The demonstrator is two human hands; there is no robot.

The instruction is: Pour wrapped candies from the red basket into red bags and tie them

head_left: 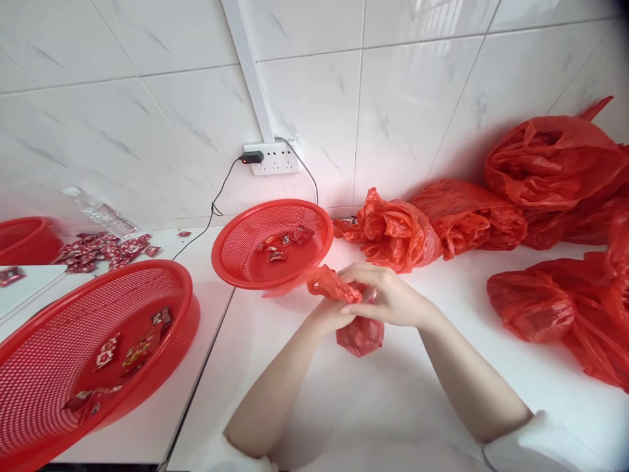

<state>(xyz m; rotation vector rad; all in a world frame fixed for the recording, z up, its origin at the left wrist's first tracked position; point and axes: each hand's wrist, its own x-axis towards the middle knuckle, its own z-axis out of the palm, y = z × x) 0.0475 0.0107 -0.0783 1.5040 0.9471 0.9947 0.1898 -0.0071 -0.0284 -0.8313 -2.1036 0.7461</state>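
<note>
Both my hands are together at a red plastic bag [360, 335], in front of the round red basket. My right hand [386, 295] curls over the bag's neck, its thumb and fingers closed around it. My left hand [330, 316] grips the gathered plastic from the left, partly hidden behind the bag's crumpled top. The bag's full lower part hangs below the hands, and its contents cannot be made out. Just beyond, the round red basket [230, 261] holds several small wrapped packets [278, 255].
A larger red basket [184, 288] with a few packets stands at left. Behind it lie a heap of red packets [88, 252] and a clear plastic bottle [105, 213]. Several red plastic bags [555, 164] line the right side. A power strip [275, 158] with a cord sits on the tiled wall.
</note>
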